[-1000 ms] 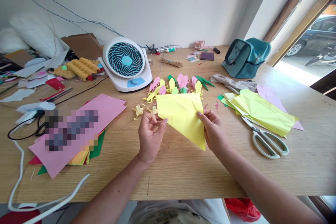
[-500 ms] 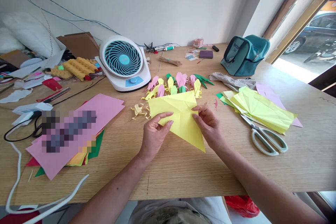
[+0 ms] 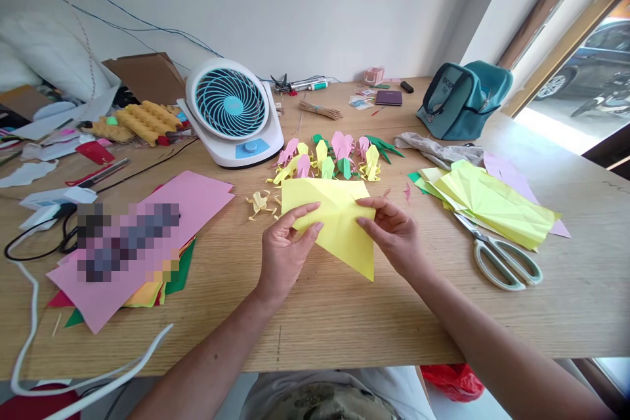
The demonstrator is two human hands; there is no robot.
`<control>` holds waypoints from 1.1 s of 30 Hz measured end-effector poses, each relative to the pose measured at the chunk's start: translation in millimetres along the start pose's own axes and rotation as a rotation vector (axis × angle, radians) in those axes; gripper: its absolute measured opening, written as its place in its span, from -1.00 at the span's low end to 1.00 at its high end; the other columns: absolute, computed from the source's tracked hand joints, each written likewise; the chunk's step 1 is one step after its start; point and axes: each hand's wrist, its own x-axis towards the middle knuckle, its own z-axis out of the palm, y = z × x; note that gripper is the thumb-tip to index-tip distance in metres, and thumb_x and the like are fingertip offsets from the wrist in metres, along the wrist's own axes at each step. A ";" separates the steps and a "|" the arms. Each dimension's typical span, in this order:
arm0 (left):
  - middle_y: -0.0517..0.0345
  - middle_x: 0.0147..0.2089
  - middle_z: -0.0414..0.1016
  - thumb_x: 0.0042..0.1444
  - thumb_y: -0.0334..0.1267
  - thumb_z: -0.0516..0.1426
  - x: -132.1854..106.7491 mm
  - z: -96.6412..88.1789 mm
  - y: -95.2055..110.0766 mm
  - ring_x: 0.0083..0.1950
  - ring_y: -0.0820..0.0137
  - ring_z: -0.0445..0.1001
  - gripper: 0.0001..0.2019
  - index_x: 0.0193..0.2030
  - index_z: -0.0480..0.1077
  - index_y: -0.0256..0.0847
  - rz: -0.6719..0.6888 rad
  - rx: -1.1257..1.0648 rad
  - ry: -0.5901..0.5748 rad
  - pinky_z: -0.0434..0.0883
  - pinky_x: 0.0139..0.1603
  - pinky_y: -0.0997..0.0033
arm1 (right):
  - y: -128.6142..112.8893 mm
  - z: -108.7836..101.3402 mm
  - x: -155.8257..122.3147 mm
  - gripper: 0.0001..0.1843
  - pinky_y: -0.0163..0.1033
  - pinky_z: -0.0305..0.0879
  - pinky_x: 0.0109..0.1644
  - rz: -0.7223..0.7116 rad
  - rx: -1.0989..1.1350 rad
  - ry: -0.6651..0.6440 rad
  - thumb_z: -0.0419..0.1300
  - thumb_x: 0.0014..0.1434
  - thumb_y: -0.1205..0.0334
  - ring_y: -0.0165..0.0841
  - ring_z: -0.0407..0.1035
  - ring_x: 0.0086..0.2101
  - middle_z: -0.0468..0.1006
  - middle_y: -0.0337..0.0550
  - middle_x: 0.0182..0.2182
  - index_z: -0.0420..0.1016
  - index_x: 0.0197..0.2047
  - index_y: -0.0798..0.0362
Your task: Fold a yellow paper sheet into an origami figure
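Note:
A sheet of yellow paper (image 3: 339,226) with creases across it is held up above the table, one corner pointing down. My left hand (image 3: 288,243) pinches its left side between thumb and fingers. On the opposite side, my right hand (image 3: 394,233) grips the edge the same way. Just beyond the sheet stand several folded paper figures (image 3: 343,146) in pink, yellow and green, partly hidden by it. A small pale yellow folded figure (image 3: 258,203) lies to the left of the sheet.
Scissors (image 3: 506,262) and creased yellow sheets (image 3: 497,203) lie to the right, with a teal bag (image 3: 465,102) behind. A white fan (image 3: 231,111) stands at back left. Pink paper (image 3: 197,200) tops a coloured stack at left, near a white cable (image 3: 32,321).
My right hand has shifted slightly, and the yellow paper's lower corner has swung a little to the left. Both hands keep their pinch on the sheet.

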 end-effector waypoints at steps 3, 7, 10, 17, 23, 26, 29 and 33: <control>0.07 0.02 0.62 0.11 -0.21 0.32 0.6 -4.0 -0.9 0.06 0.27 0.57 -0.66 0.05 0.56 -0.13 0.044 0.052 0.017 0.48 0.16 0.28 | 0.7 -2.2 0.2 -0.71 -0.22 0.41 -0.14 -0.041 -0.030 0.035 0.43 0.06 0.07 -0.33 0.41 -0.25 0.58 -0.21 -0.22 0.61 -0.12 -0.14; 0.06 0.04 0.62 0.12 -0.22 0.32 0.9 -8.6 0.6 0.09 0.26 0.56 -0.67 0.04 0.57 -0.14 0.110 0.136 0.049 0.44 0.23 0.24 | -0.1 -5.3 0.0 -0.72 -0.18 0.38 -0.08 -0.078 -0.107 0.038 0.41 0.10 0.07 -0.34 0.40 -0.24 0.58 -0.21 -0.21 0.61 -0.09 -0.15; 0.08 0.01 0.63 0.13 -0.22 0.31 0.7 -11.0 3.5 0.07 0.26 0.56 -0.71 0.01 0.58 -0.13 0.169 0.212 0.069 0.44 0.22 0.23 | -0.7 -7.8 -0.1 -0.74 -0.16 0.38 -0.09 -0.109 -0.190 0.055 0.40 0.09 0.04 -0.31 0.40 -0.25 0.59 -0.20 -0.24 0.62 -0.13 -0.13; 0.12 -0.09 0.62 0.15 -0.24 0.30 2.3 -15.6 9.7 -0.03 0.32 0.56 -0.76 -0.03 0.59 -0.12 0.280 0.363 0.103 0.45 0.11 0.31 | -4.9 -12.2 0.1 -0.75 -0.11 0.41 -0.06 -0.171 -0.299 0.101 0.40 0.08 0.01 -0.26 0.44 -0.25 0.63 -0.19 -0.27 0.64 -0.17 -0.11; 0.14 -0.14 0.62 0.15 -0.24 0.30 4.3 -18.3 13.3 -0.11 0.33 0.56 -0.81 -0.08 0.58 -0.11 0.375 0.457 0.131 0.47 0.00 0.31 | -8.8 -13.6 -1.5 -0.85 -0.09 0.38 0.02 -0.273 -0.402 0.131 0.35 0.15 0.09 -0.29 0.45 -0.23 0.63 -0.23 -0.27 0.64 -0.19 -0.13; 0.16 -0.20 0.62 0.15 -0.26 0.30 5.1 -19.5 14.9 -0.15 0.34 0.55 -0.85 -0.13 0.58 -0.11 0.431 0.487 0.135 0.45 -0.02 0.31 | -13.8 -12.8 -2.8 -0.86 -0.13 0.39 -0.02 -0.305 -0.448 0.145 0.35 0.15 0.13 -0.31 0.47 -0.25 0.64 -0.25 -0.28 0.63 -0.18 -0.13; 0.17 -0.21 0.61 0.14 -0.29 0.30 5.2 -20.2 16.4 -0.17 0.37 0.53 -0.86 -0.14 0.58 -0.11 0.458 0.500 0.138 0.44 -0.03 0.33 | -21.2 -11.0 -4.6 -0.87 -0.17 0.41 -0.11 -0.326 -0.518 0.168 0.35 0.15 0.16 -0.32 0.49 -0.27 0.65 -0.26 -0.30 0.64 -0.18 -0.12; 0.18 -0.21 0.61 0.13 -0.29 0.31 4.4 -19.7 18.2 -0.17 0.37 0.53 -0.86 -0.14 0.58 -0.11 0.438 0.465 0.136 0.45 -0.02 0.33 | -27.5 -10.1 -6.4 -0.90 -0.18 0.44 -0.18 -0.338 -0.537 0.182 0.33 0.17 0.18 -0.30 0.52 -0.27 0.67 -0.26 -0.30 0.63 -0.21 -0.12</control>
